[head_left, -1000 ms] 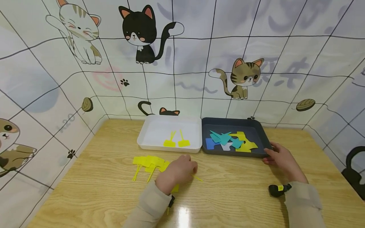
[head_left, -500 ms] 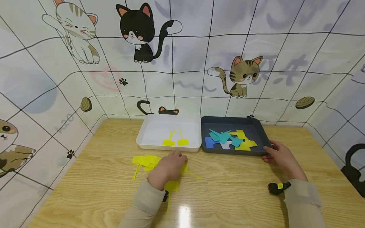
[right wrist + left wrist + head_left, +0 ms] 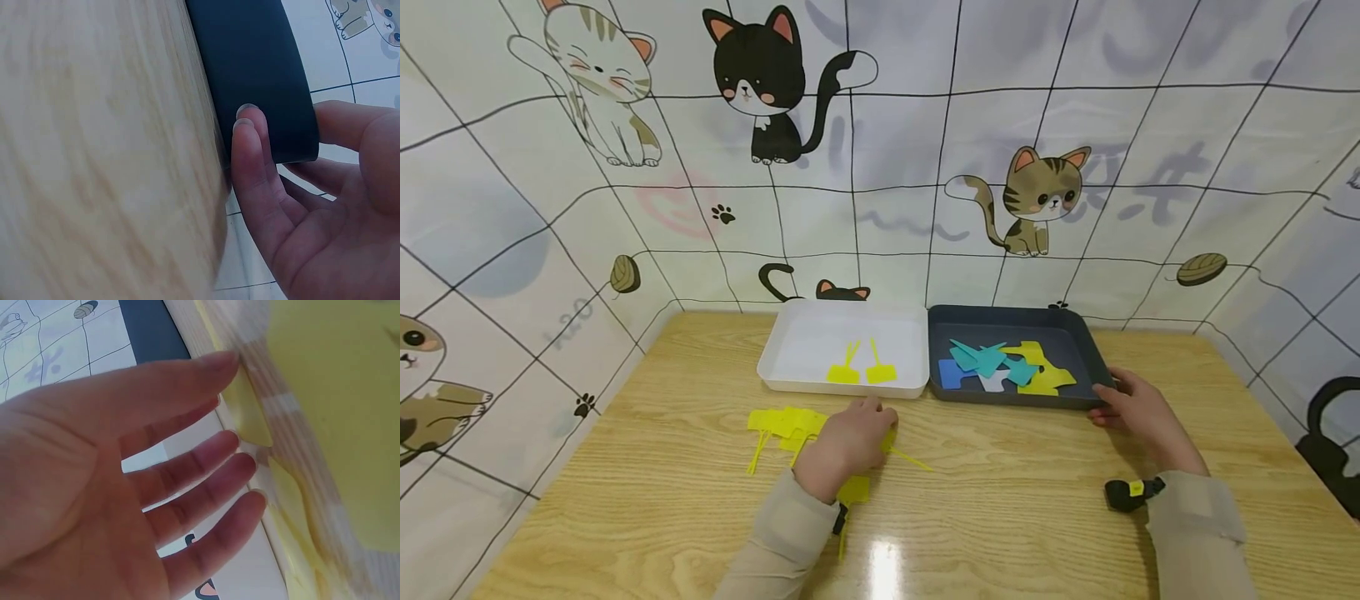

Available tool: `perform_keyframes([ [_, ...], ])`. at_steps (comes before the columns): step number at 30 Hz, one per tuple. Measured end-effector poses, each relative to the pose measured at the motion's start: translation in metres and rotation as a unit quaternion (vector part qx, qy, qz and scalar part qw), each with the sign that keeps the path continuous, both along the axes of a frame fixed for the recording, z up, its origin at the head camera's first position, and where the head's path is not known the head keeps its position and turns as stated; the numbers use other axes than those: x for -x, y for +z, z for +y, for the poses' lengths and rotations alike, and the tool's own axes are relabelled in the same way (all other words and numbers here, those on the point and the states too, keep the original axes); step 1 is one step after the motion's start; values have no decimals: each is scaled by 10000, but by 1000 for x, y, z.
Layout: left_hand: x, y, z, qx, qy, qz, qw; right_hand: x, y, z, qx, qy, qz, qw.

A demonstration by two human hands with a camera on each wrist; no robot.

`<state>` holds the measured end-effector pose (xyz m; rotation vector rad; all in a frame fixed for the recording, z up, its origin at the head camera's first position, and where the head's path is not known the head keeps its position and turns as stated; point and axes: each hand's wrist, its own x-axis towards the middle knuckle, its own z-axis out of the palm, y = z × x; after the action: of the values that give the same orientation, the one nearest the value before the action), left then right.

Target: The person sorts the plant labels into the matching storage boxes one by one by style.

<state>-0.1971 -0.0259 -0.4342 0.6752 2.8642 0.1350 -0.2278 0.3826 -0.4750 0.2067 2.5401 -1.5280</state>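
Note:
Yellow tags [image 3: 782,423] with thin tails lie in a loose row on the wooden table, in front of the white tray [image 3: 805,350]. Over the right end of this row is my left hand [image 3: 850,442], hiding part of it. In the left wrist view its fingers are spread, fingertips right at a yellow tag [image 3: 247,412], with a gap between thumb and forefinger. My right hand [image 3: 1142,417] holds the near right corner of the dark tray [image 3: 1063,332], thumb at the rim. The right wrist view shows two fingertips [image 3: 247,140] against the tray's outer side.
Two yellow tags [image 3: 881,373] lie inside the white tray. Teal pieces [image 3: 988,360], a blue piece [image 3: 953,377], a pale piece and yellow pieces [image 3: 1051,381] lie in the dark tray. Another yellow tag [image 3: 854,489] is beside my left wrist. A cat-patterned wall covering [image 3: 895,225] stands behind.
My left hand has shifted left along the tags since a second ago, then slightly right again in the last half second. The right hand stays at the dark tray.

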Motion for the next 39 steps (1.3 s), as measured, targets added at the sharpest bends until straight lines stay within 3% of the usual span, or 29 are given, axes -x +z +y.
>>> perform_keyframes([
  [6,1,-2,-1,-156,-31,-61,9999,0,1,-2,-22,-34,13,10000],
  [17,-3,-1,-1,-213,152,170,9995,-2,2,-2,80,67,56,9999],
  [22,-1,-1,-4,-344,73,-26,9994,-2,2,-2,91,69,45,9999],
  [30,9,-4,-19,-526,-161,-636,9965,-1,2,-1,104,62,53,9999],
  [39,9,-8,-16,-443,-288,-301,9981,-1,1,0,92,36,4,10000],
])
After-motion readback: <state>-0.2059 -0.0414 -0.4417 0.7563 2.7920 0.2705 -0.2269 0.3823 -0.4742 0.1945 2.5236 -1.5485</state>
